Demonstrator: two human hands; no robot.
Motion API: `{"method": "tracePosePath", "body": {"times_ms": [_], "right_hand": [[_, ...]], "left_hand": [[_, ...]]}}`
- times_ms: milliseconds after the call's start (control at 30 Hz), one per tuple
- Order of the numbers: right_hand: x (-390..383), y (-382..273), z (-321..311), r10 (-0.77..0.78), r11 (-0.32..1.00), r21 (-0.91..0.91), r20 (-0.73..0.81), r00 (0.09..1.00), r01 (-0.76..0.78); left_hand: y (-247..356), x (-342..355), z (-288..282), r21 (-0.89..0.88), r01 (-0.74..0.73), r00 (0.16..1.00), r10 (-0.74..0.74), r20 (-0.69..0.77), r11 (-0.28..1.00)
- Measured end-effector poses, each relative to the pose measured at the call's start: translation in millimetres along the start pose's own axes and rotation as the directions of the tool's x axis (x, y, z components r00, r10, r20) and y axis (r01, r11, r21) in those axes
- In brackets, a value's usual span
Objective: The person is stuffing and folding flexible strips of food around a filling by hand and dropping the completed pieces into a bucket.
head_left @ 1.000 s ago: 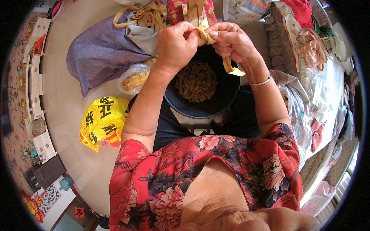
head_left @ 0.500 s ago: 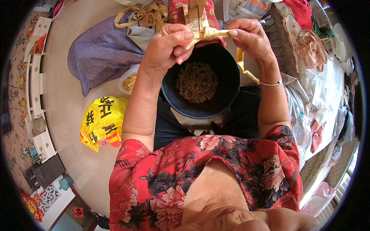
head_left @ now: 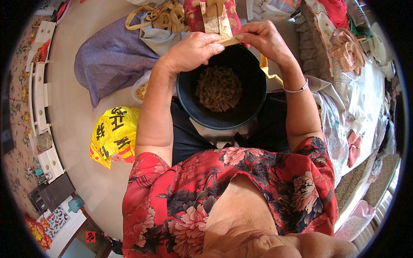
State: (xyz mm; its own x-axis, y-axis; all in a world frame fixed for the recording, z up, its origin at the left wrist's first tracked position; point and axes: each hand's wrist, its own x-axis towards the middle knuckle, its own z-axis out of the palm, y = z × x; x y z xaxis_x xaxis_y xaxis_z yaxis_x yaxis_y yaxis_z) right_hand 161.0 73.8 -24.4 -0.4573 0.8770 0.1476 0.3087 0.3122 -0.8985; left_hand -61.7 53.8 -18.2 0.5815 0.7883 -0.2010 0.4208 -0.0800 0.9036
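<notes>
A pale yellow flat strip [head_left: 229, 41] is stretched between my two hands above the far rim of a black round tub [head_left: 254, 88]. My left hand [head_left: 193, 49] pinches its left end between thumb and fingers. On the other end, my right hand [head_left: 263, 39] is closed in a pinch. A twisted yellow length [head_left: 269, 72] hangs beside my right wrist; how it joins the strip is hidden. Small brown pieces [head_left: 218, 89] lie in the bottom of the tub, which sits between my knees. Just past my hands, pale wooden slats [head_left: 211, 22] rest on a red patterned cushion [head_left: 192, 19].
At the far left, a bundle of tan strips [head_left: 170, 16] lies on grey-purple cloth [head_left: 112, 56]. A translucent tub [head_left: 137, 91] with pale pieces stands left of the black one, near a yellow bag [head_left: 115, 135]. Clear plastic [head_left: 333, 124] and piled fabrics [head_left: 347, 50] crowd the right side.
The knot that showed in the strip between my hands is no longer visible. My hands have come closer together, with the left turned over more and the strip now flat.
</notes>
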Motion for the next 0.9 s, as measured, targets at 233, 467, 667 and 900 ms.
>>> {"method": "tracePosePath", "body": {"times_ms": [233,467,667,900], "right_hand": [[41.9,23.6,6.3,0.002,0.965,-0.251,-0.279,0.960,-0.074],[64.9,54.8,19.1,0.147,0.802,-0.508,-0.342,0.928,-0.314],[33.2,-0.8,31.5,0.320,0.766,0.577,0.040,0.947,-0.283],[19.3,-16.1,47.4,0.206,0.524,0.745,0.360,0.910,-0.413]], "left_hand": [[-21.3,39.5,-16.4,0.440,0.079,0.889,0.136,-0.437,0.895],[-39.4,58.7,-16.8,0.549,0.304,0.842,0.051,-0.537,0.778],[-12.9,25.3,20.4,0.243,0.056,0.842,0.085,-0.532,0.968],[14.3,27.7,25.9,-0.723,-0.579,0.746,-0.111,-0.656,0.377]]}}
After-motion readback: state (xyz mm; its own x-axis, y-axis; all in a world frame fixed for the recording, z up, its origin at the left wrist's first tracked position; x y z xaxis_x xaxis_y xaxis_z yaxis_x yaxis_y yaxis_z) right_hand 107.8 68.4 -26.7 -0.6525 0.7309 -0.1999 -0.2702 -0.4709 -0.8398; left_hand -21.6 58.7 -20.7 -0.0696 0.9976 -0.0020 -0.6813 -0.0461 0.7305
